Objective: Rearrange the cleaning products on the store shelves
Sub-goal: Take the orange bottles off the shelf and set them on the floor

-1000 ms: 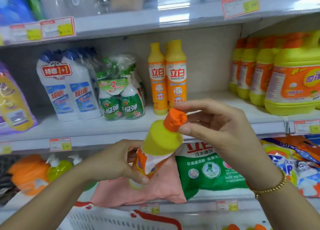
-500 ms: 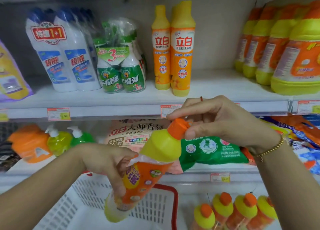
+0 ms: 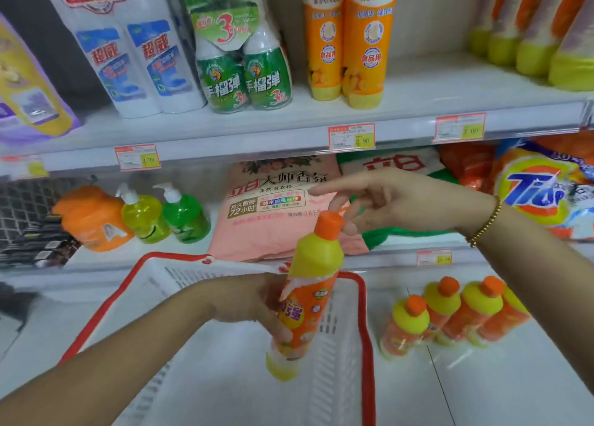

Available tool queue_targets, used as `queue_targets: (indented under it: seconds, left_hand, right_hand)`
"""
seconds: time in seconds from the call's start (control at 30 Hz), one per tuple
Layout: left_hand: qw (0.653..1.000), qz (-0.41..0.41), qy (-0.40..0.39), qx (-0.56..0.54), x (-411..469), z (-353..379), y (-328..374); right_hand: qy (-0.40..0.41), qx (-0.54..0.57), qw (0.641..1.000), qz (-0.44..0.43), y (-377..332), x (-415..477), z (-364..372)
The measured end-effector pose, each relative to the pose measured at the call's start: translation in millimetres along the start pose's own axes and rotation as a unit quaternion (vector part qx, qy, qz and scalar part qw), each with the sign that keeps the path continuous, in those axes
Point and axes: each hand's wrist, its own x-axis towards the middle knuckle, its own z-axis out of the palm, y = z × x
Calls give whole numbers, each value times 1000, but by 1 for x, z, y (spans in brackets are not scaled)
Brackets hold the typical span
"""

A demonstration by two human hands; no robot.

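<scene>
An orange and yellow cleaner bottle (image 3: 308, 294) with an orange cap is tilted over a white basket (image 3: 350, 345) with a red rim. My left hand (image 3: 254, 300) grips the bottle around its labelled body. My right hand (image 3: 385, 200) hovers at the cap with fingers spread and mostly straight, fingertips touching or just off the cap. Several matching bottles (image 3: 446, 313) stand in a row on the lowest shelf to the right.
The upper shelf (image 3: 418, 126) holds white toilet-cleaner bottles (image 3: 135, 56), green bottles (image 3: 247, 72) and two orange dish-soap bottles (image 3: 350, 46). The middle shelf has pump bottles (image 3: 164, 213), a pink detergent bag (image 3: 273, 213) and a Tide bag (image 3: 543, 187).
The view has tilted down. My right hand has opened and let go of the cap it pinched. The bottle has sunk lower over the basket, still in my left hand.
</scene>
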Motion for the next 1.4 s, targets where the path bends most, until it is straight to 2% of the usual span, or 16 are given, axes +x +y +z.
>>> queue_targets:
  seconds: [0.07, 0.1, 0.17, 0.23, 0.33, 0.4, 0.57, 0.93, 1.07, 1.4]
  left_hand:
    - [995, 25, -18, -94, -2, 18, 18]
    - [992, 34, 1, -124, -1, 30, 22]
    - [982, 27, 108, -154, 6, 56, 18]
    - [969, 30, 187, -159, 15, 82, 5]
    - [967, 58, 216, -121, 23, 108, 0]
    - [967, 47, 222, -112, 27, 112, -6]
    - [963, 6, 216, -163, 41, 118, -28]
    - [969, -26, 185, -161, 44, 107, -39]
    - [973, -7, 208, -98, 33, 98, -26]
    - [949, 81, 284, -111, 5, 65, 38]
  right_hand:
    - [37, -115, 991, 53, 17, 3, 3]
    - [51, -201, 975, 85, 27, 5, 5]
    - [55, -323, 932, 154, 49, 7, 11]
    - [31, -365, 906, 210, 68, 8, 25]
    - [-4, -357, 905, 230, 83, 10, 44]
    - [-4, -358, 907, 219, 87, 10, 52]
    - [14, -398, 894, 205, 96, 14, 56]
    - [16, -398, 897, 190, 99, 13, 56]
    - [9, -396, 898, 191, 97, 11, 55]
    - [-50, -424, 882, 198, 81, 11, 51]
